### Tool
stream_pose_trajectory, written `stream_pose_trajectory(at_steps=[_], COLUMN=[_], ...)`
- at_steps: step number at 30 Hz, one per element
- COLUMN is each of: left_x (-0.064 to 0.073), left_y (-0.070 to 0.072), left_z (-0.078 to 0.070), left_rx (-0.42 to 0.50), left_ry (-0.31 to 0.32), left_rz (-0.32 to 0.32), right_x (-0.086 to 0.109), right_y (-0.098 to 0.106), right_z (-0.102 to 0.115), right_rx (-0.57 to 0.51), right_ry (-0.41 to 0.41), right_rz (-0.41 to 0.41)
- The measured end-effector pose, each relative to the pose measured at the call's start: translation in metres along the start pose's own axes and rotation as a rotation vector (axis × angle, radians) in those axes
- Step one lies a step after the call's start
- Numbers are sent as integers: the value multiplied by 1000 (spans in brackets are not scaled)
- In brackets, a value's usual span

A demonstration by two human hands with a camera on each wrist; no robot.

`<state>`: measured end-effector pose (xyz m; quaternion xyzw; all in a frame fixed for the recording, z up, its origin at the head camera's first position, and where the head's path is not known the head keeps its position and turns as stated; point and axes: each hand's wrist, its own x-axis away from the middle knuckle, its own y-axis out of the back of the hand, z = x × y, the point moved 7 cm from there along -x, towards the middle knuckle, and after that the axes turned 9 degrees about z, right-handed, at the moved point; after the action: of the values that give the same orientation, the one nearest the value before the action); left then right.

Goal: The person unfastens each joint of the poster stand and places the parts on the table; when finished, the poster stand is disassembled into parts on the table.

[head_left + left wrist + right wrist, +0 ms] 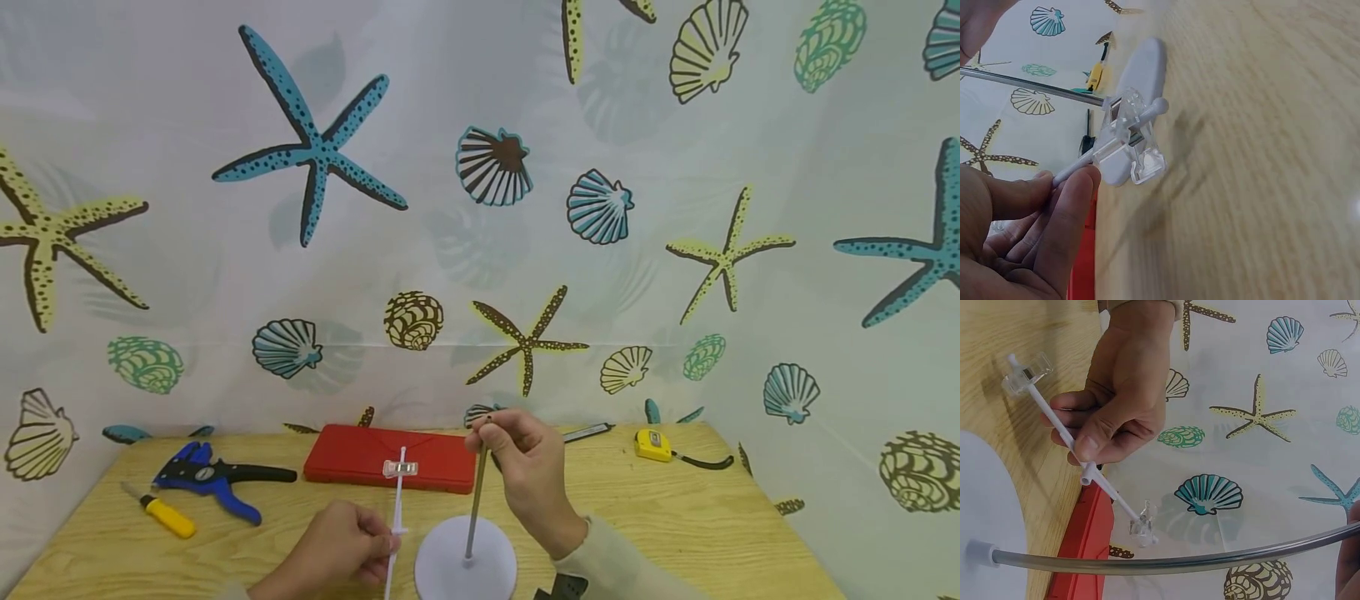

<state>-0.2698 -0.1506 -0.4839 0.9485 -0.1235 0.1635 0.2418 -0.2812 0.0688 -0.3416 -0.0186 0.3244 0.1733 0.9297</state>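
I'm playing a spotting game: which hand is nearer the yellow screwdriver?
Left. The left hand pinches the white bar, to the right of the yellow screwdriver; the right hand is farther right, pinching the metal rod near its top.

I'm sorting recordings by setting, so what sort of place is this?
Probably a makeshift indoor work area: a pale wood-grain table, a blue-and-black two-handled tool lying on it, and a white sheet printed with seashells and starfish behind.
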Motion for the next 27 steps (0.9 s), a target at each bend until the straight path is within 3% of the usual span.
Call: stream_pose_trajectory(at_steps=[3, 11, 22, 27], left_x=[-2, -6, -12, -15], left_y=[-3, -10, -16, -20], left_z=[7, 29, 50, 56], left_rx=[17, 56, 54, 56], left_ry=[2, 144, 192, 207], left_rz=[13, 56, 87, 109], right_x=[0, 1, 1, 1], right_y=[0, 0, -2, -1], right_z=[0, 1, 4, 3], right_rx=[13, 32, 43, 54], right_ry=[8, 37, 108, 100], right_rz=[-1, 15, 41, 31])
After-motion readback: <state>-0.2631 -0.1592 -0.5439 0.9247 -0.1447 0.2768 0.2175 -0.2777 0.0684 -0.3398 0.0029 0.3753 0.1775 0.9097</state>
